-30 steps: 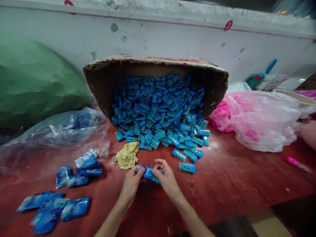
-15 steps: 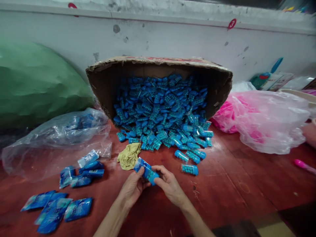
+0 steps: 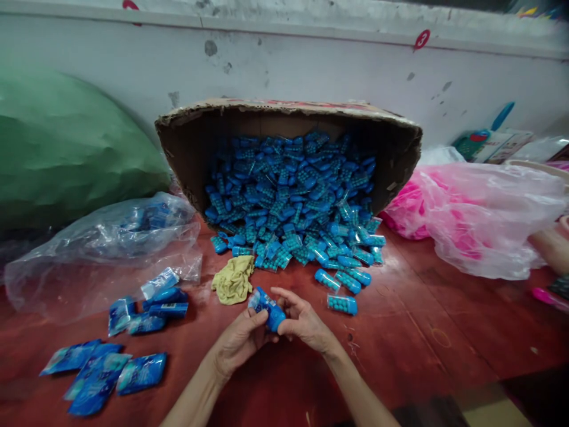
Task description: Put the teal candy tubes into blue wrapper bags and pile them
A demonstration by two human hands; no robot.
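Note:
A small clear tube of beads with a blue cap, in a printed blue wrapper (image 3: 268, 309), is tilted between my hands above the table. My left hand (image 3: 243, 339) is closed round its near side, thumb across the wrapper. My right hand (image 3: 306, 323) has its thumb at the capped lower end, with the index finger lifted along the far side; its other fingertips are partly hidden. Just beyond lies a crumpled yellow cloth (image 3: 233, 280). Similar unwrapped bead tubes (image 3: 342, 304) lie to the right, and wrapped blue packets (image 3: 141, 373) to the left.
A cardboard box (image 3: 180, 160) on its side spills a heap of bead tubes (image 3: 288, 196) onto the red table (image 3: 400, 332). Left are a clear plastic bag (image 3: 89, 255) and a large green sack (image 3: 66, 154). A bag of pink items (image 3: 480, 219) stands right, near another person's arm (image 3: 551, 246).
The wrapper now covers more of the tube's beads. My right index finger has lifted away from it. At the far right, another person's arm has come further into view.

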